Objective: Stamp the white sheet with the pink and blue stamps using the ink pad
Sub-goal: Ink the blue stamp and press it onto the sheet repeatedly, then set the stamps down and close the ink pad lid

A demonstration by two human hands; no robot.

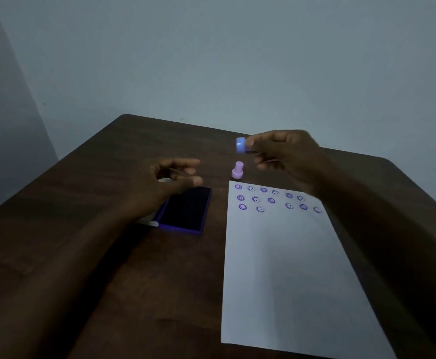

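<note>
Now right hand [284, 151] pinches blue stamp [240, 145]; pink stamp [237, 170] beneath.

Right hand [287, 151] pinches the blue stamp [240, 145] aloft — pink stamp [237, 170] stands below it.

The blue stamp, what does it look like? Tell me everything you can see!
The small blue plastic stamp has a round, wide end and a narrower handle. It is held in the air, tipped sideways, by the fingertips of the right hand above the far side of the dark wooden table. The wide end points left. Only the hand touches it. It looks a bit blurry.
</note>
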